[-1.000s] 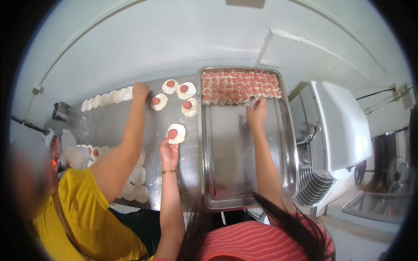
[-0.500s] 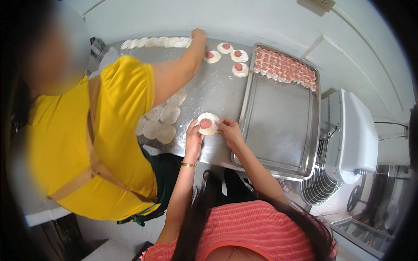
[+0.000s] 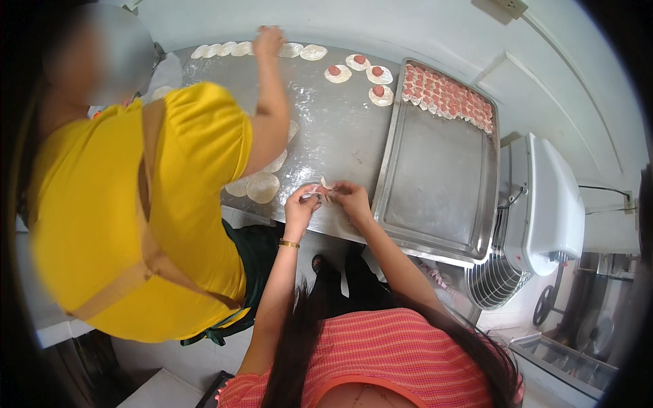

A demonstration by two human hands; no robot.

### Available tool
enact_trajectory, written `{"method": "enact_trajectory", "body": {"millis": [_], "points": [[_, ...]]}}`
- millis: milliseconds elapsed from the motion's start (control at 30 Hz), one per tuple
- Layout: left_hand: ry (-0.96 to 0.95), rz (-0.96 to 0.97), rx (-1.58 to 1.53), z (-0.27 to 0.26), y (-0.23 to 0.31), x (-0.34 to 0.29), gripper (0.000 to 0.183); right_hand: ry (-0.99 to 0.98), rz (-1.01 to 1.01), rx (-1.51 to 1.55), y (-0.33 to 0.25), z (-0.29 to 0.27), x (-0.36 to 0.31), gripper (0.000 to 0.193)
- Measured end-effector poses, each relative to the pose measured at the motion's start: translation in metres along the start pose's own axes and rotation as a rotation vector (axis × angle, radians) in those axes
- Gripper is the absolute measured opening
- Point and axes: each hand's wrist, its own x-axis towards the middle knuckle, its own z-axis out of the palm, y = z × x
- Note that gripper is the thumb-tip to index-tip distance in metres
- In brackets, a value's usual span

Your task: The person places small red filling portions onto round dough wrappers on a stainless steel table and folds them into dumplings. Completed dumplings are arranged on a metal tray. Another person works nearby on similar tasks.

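Note:
Between my two hands is a dumpling (image 3: 322, 191), its thin white wrapper gathered up around a pink meat filling. My left hand (image 3: 299, 207) grips its left side, and my right hand (image 3: 350, 199) pinches the right edge. Both hands are above the front edge of the metal table (image 3: 340, 129). Beyond them lie several flat round wrappers (image 3: 379, 95) topped with pink filling. To the right, a large metal tray (image 3: 435, 177) holds tight rows of finished dumplings (image 3: 445, 95) at its far end.
On the left a co-worker in a yellow top (image 3: 183, 204) reaches a hand (image 3: 269, 42) over a row of overlapping wrappers (image 3: 309, 52) at the back. More bare wrappers (image 3: 262, 188) lie beside that person. A white mixer with a wire guard (image 3: 554, 211) stands right of the tray.
The wrapper, earlier held flat and spread, is now folded up around its filling. The co-worker's hand has moved left along the row of wrappers.

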Motion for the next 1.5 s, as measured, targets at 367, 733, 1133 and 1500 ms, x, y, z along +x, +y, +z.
{"method": "enact_trajectory", "body": {"millis": [367, 733, 1133, 1500], "points": [[-0.112, 0.118, -0.169, 0.012, 0.012, -0.013, 0.015, 0.003, -0.018, 0.111, -0.027, -0.009, -0.017, 0.024], [-0.088, 0.376, 0.286, 0.011, -0.020, 0.003, 0.020, 0.028, -0.318, -0.501, -0.035, -0.023, -0.013, 0.028], [-0.085, 0.354, 0.656, 0.041, 0.014, -0.001, 0.034, -0.023, -0.397, -0.786, -0.033, -0.030, 0.005, 0.016], [-0.187, 0.351, 0.807, 0.049, 0.018, 0.008, 0.030, -0.214, -0.401, -0.599, -0.035, -0.048, 0.018, 0.011]]}}
